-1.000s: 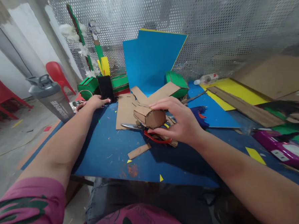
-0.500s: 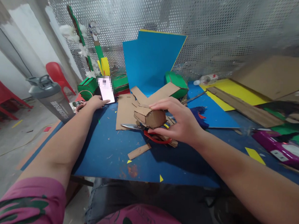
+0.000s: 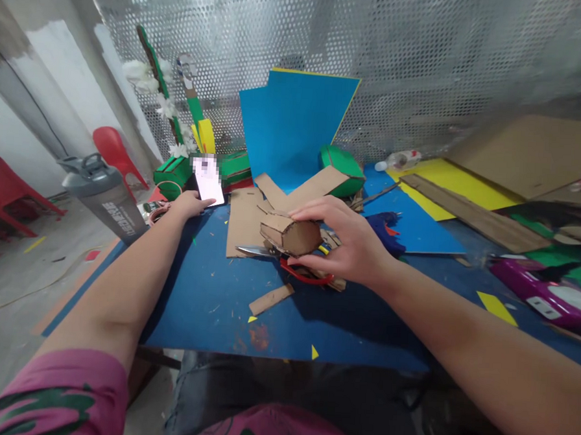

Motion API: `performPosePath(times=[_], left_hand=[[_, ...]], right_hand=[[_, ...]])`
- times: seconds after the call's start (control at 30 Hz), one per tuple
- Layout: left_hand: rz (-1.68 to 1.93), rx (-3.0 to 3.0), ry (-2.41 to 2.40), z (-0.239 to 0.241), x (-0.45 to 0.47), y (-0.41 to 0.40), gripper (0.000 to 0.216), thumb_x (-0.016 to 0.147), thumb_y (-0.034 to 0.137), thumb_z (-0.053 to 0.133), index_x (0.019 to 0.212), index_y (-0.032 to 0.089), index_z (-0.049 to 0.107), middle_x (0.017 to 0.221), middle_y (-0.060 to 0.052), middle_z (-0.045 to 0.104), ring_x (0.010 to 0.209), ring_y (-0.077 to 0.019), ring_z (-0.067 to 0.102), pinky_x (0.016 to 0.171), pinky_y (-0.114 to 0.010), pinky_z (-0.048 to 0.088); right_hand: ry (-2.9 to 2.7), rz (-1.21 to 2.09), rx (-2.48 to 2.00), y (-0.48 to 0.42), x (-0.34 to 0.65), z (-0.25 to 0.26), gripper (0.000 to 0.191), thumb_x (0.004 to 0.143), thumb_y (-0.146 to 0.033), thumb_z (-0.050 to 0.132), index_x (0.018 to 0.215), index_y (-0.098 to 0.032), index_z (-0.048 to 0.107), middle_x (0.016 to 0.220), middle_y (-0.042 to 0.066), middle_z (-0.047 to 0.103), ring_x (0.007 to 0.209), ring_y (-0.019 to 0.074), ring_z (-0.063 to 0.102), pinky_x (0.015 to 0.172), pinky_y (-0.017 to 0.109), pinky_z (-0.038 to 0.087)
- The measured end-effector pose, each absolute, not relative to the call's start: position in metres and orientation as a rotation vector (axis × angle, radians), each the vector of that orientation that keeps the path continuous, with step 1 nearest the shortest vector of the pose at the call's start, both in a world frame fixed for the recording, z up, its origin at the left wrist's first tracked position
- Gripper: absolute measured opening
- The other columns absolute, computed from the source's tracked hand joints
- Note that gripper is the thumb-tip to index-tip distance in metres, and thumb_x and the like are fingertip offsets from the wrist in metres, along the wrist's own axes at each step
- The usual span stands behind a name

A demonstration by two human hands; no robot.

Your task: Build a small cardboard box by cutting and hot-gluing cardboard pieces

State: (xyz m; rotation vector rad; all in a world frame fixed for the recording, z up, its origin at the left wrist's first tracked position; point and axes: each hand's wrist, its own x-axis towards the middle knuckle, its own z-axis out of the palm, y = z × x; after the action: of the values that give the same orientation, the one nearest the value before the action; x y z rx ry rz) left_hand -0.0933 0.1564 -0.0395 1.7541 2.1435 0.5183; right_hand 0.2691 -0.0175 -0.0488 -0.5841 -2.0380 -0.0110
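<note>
Pinching a faceted cardboard piece (image 3: 289,234) near mid-frame, with a lit phone (image 3: 209,184) under the other thumb at centre-left.

Gripping the cardboard between thumb below and fingers above with the right hand (image 3: 352,243), seemingly by the edges to leave the flat end and left-hand panels exposed; directly over red-handled scissors (image 3: 307,277) and scraps, cannot tell whether touching them. Resting the left hand (image 3: 191,204) with its thumb at the phone's lower edge, other fingers mostly hidden: cannot tell whether grasping or merely touching. Probably tilted upright for easy viewing, perhaps leaning on the green cardboard boxes (image 3: 173,174) behind. Likely stood against the perforated metal panel (image 3: 411,48) for support, at upper centre beyond the blue surface (image 3: 203,291): tall blue sheets (image 3: 300,120).
</note>
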Motion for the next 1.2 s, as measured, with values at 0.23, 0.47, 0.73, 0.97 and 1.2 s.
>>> performPosePath(times=[0.23, 0.47, 0.73, 0.97, 1.2], left_hand=[[0.484, 1.795, 2.179, -0.041, -0.096, 0.158, 0.047, 0.089, 0.056, 0.086, 0.116, 0.018, 0.083, 0.101, -0.015, 0.086, 0.086, -0.0300, 0.082, 0.073, -0.033, 0.058], [0.429, 1.810, 2.176, -0.037, -0.095, 0.156, 0.049, 0.093, 0.056, 0.082, 0.120, 0.015, 0.082, 0.107, -0.016, 0.087, 0.091, -0.0309, 0.083, 0.077, -0.034, 0.059], [0.407, 1.836, 2.197, -0.036, -0.098, 0.156, 0.059, 0.095, 0.059, 0.080, 0.133, 0.013, 0.078, 0.117, -0.018, 0.087, 0.095, -0.0319, 0.084, 0.081, -0.034, 0.062], [0.503, 1.788, 2.162, -0.037, -0.096, 0.151, 0.053, 0.095, 0.058, 0.080, 0.125, 0.014, 0.076, 0.109, -0.017, 0.086, 0.087, -0.0294, 0.083, 0.071, -0.033, 0.060], [0.846, 2.094, 2.113, -0.018, -0.092, 0.134, 0.033, 0.094, 0.052, 0.070, 0.084, 0.022, 0.063, 0.085, -0.013, 0.073, 0.099, -0.0369, 0.073, 0.083, -0.041, 0.052]], right_hand=[[-2.015, -0.009, -0.547, -0.015, 0.268, -0.051, 0.053, 0.085, -0.047, 0.095, 0.128, -0.029, 0.070, 0.123, 0.011, 0.082, 0.113, 0.0328, 0.077, 0.096, 0.048, 0.064], [-2.050, -0.016, -0.563, -0.017, 0.268, -0.046, 0.051, 0.086, -0.047, 0.095, 0.127, -0.029, 0.071, 0.123, 0.012, 0.082, 0.113, 0.0326, 0.078, 0.098, 0.048, 0.065], [-2.061, -0.031, -0.519, -0.018, 0.265, -0.042, 0.043, 0.092, -0.045, 0.089, 0.126, -0.028, 0.069, 0.122, 0.012, 0.082, 0.112, 0.0311, 0.078, 0.097, 0.045, 0.066], [-2.059, -0.021, -0.520, -0.022, 0.266, -0.045, 0.043, 0.092, -0.044, 0.090, 0.126, -0.028, 0.068, 0.121, 0.011, 0.081, 0.113, 0.0310, 0.077, 0.097, 0.044, 0.066], [-2.011, -0.003, -0.545, -0.021, 0.268, -0.045, 0.051, 0.086, -0.042, 0.096, 0.126, -0.029, 0.068, 0.123, 0.011, 0.081, 0.113, 0.0328, 0.077, 0.097, 0.047, 0.065]])
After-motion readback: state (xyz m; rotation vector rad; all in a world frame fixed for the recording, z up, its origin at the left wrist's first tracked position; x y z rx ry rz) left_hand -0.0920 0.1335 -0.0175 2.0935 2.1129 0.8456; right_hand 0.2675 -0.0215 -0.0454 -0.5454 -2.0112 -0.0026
